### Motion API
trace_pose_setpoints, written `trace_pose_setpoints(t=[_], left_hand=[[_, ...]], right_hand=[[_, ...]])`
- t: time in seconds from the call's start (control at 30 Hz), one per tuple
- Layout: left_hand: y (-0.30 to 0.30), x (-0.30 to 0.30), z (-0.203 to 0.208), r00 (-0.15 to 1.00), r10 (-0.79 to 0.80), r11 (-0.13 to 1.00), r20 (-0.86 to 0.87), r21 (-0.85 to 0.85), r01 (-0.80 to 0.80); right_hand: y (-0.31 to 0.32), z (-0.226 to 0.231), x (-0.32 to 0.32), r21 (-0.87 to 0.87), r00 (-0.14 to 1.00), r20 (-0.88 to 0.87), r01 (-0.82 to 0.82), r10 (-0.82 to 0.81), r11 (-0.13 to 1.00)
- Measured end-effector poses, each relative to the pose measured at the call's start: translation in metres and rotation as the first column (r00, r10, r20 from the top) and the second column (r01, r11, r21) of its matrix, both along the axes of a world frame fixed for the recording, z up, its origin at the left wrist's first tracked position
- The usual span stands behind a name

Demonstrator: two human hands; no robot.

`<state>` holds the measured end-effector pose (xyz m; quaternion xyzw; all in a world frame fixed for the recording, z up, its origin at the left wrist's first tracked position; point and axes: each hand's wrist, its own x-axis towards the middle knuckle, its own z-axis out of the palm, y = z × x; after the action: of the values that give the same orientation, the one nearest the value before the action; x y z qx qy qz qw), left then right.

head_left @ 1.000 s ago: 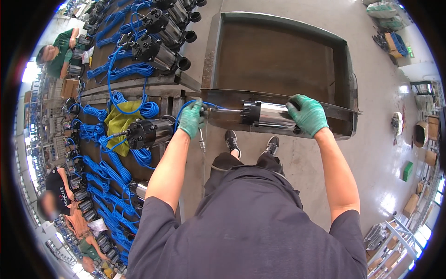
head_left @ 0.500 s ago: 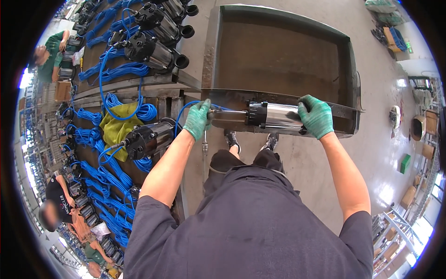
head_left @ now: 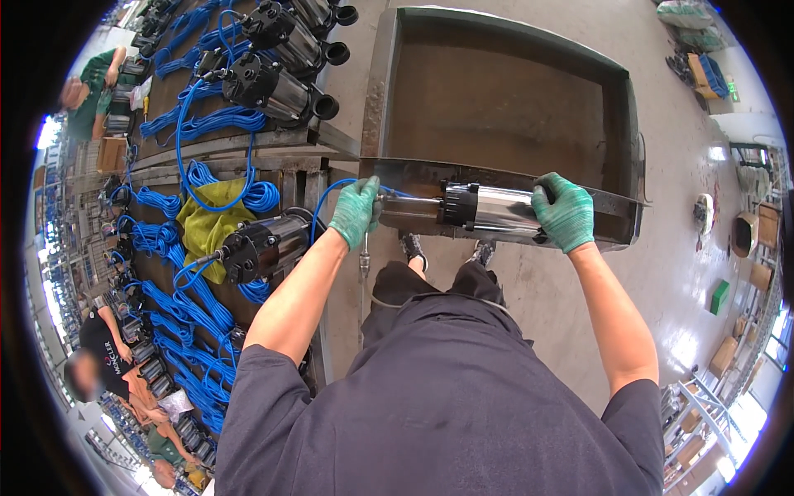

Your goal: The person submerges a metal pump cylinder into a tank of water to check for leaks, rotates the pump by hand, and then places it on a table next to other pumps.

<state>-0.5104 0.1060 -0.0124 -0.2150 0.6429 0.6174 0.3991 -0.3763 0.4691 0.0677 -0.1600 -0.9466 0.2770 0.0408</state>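
A submersible pump with a polished steel body and a black end lies level over the near trough of a metal tank. My right hand, in a green knit glove, is closed around the pump's right end. My left hand, gloved alike, is closed on the outer end of a slim metal rod that reaches to the black end. Its fingers hide how the rod ends there. A blue cable arches behind this hand toward the pump. Below the hand hangs a thin hose with a metal fitting.
On the left bench, several similar pumps lie with coiled blue cables. An olive cloth lies beside a nearer pump. Other people work at far left. A green box stands on the floor at right.
Both hands and the pump have shifted very slightly to the right. My grip looks the same on both sides.
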Motion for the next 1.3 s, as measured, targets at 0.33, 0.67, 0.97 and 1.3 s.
trace_pose_setpoints(t=[0.33, 0.67, 0.97, 1.3], left_hand=[[-0.011, 0.01, 0.009, 0.965, 0.236, 0.972, -0.114, 0.021, -0.235], [0.17, 0.077, 0.118, 0.937, 0.348, 0.739, 0.014, 0.611, -0.283], [0.169, 0.104, 0.052, -0.025, -0.78, 0.62, -0.626, -0.776, 0.115], [0.163, 0.109, 0.05, 0.03, -0.893, 0.449, -0.45, -0.881, 0.15]], right_hand=[[-0.002, 0.001, 0.012, 0.032, 0.982, -0.171, -0.074, 0.078, 0.997], [-0.065, 0.025, 0.075, -0.61, 0.958, 0.106, -0.15, 0.268, 0.778], [0.163, -0.033, 0.234, -0.148, 0.914, 0.101, 0.405, -0.394, 0.902], [0.27, -0.153, 0.249, 0.035, 0.813, 0.204, 0.55, -0.545, 0.834]])
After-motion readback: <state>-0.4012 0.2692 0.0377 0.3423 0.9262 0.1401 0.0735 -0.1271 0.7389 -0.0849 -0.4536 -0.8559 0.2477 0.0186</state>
